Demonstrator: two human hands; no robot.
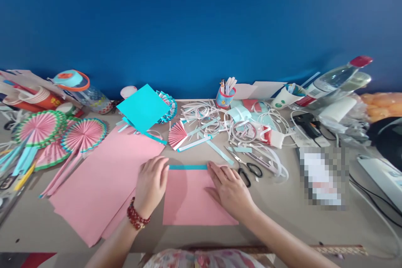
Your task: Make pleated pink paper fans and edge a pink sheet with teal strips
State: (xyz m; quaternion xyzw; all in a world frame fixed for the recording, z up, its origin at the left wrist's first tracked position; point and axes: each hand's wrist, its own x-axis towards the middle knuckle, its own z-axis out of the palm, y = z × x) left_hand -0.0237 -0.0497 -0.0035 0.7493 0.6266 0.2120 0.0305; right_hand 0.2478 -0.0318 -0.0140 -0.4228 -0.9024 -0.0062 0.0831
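A pink sheet of paper lies flat in front of me, with a blue paper strip along its far edge. My left hand rests at the sheet's far left corner, fingers together and slightly bent, thumb by the strip's left end. On the sheet's right side my right hand lies flat, fingertips touching the right part of the strip and covering that corner. A red bead bracelet circles my left wrist. Scissors with black handles lie just beyond my right hand.
Larger pink sheets spread on the left, near finished paper fans. A blue square sheet sits behind them. Paper scraps, a pen cup, a glue gun, a bottle and a blurred-out phone stand or lie around.
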